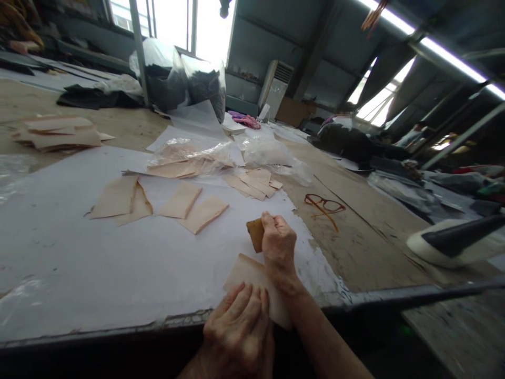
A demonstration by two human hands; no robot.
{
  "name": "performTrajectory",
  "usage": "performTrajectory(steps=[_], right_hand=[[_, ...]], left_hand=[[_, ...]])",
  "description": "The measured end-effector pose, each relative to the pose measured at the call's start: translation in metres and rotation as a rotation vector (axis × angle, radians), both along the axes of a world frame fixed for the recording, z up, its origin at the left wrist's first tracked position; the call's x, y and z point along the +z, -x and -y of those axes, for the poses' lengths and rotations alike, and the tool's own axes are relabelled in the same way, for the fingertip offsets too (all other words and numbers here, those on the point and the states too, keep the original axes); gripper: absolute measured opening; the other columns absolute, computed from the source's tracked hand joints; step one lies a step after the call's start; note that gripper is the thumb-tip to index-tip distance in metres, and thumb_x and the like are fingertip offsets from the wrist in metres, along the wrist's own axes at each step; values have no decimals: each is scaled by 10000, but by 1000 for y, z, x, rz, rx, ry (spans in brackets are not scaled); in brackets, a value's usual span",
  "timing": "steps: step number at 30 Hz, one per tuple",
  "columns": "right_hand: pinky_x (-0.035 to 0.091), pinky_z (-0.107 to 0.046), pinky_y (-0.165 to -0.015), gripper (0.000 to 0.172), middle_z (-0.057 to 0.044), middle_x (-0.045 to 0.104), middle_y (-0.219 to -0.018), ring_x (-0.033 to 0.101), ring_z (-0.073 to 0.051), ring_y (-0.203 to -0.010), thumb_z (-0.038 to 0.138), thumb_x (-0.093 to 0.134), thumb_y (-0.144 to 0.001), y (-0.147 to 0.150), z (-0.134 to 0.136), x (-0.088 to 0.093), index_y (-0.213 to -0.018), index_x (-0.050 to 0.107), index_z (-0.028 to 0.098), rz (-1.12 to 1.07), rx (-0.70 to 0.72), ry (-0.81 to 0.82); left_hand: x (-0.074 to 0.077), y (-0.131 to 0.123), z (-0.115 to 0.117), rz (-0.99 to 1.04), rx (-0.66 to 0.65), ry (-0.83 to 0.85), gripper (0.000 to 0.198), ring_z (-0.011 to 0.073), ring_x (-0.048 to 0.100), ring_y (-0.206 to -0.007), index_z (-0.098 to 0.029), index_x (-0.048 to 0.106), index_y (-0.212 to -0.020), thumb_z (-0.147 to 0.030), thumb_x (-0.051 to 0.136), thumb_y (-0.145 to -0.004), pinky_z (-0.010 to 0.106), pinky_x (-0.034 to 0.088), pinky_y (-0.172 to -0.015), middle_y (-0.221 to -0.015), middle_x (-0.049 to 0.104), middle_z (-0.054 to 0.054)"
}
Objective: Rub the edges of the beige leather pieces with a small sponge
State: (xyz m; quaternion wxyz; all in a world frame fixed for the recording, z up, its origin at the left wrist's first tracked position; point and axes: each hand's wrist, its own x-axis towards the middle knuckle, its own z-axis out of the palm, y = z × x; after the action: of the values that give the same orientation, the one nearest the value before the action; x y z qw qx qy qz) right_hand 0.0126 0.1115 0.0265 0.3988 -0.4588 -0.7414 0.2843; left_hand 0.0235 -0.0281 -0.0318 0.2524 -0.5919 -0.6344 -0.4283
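My left hand (pixel 239 331) lies flat, fingers stretched out, pressing on the near end of a pale beige cut piece (pixel 252 284) at the table's front edge. My right hand (pixel 278 245) is closed around a small tan-brown block (pixel 255 233), held just beyond that piece above the white paper sheet (pixel 98 263). My right forearm crosses over the piece's right side and hides it.
Several loose beige pieces (pixel 181 202) lie further back on the paper. Behind them a clear plastic bag (pixel 189 158) holds more pieces, and a stack (pixel 59 131) sits far left. Orange-framed glasses (pixel 325 205) rest on the bare wood to the right. A white-and-black iron-like object (pixel 453 242) stands far right.
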Motion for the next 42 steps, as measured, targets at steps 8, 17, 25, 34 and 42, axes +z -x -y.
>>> performTrajectory(steps=[8,17,25,34,42], right_hand=[[309,-205,-442,348,35,459,-489,397,-104,-467,506,501,-719,-85,-4,20,-637,543,171,-144,-111,55],[306,-230,-445,382,18,462,-450,403,-119,-433,514,420,-738,-109,1,8,-595,540,181,37,-163,-38],[306,-225,-455,371,11,474,-448,413,-117,-434,467,379,-772,-79,7,12,-588,530,182,57,-15,-78],[297,-208,-464,314,21,485,-481,420,-106,-461,407,406,-790,-39,17,12,-610,528,180,66,185,-8],[303,-214,-442,302,34,438,-475,381,-102,-460,441,513,-703,-50,-24,-9,-548,506,182,-255,41,267]], left_hand=[[15,1,0,12,48,-4,243,189,586,-844,-106,633,-926,-114,504,-720,293,447,-814,-839,646,65],[20,14,10,-139,312,202,247,211,569,-814,-152,606,-979,-291,519,-794,289,421,-632,-937,606,78],[15,19,11,-193,255,209,286,228,567,-875,-145,592,-1025,-294,537,-787,309,441,-712,-977,610,80],[11,20,12,-142,230,166,319,241,565,-907,-130,589,-1034,-269,572,-748,322,468,-748,-996,609,101],[28,24,8,117,65,117,116,121,538,-628,-200,633,-834,-167,550,-759,223,432,-584,-676,574,4]])
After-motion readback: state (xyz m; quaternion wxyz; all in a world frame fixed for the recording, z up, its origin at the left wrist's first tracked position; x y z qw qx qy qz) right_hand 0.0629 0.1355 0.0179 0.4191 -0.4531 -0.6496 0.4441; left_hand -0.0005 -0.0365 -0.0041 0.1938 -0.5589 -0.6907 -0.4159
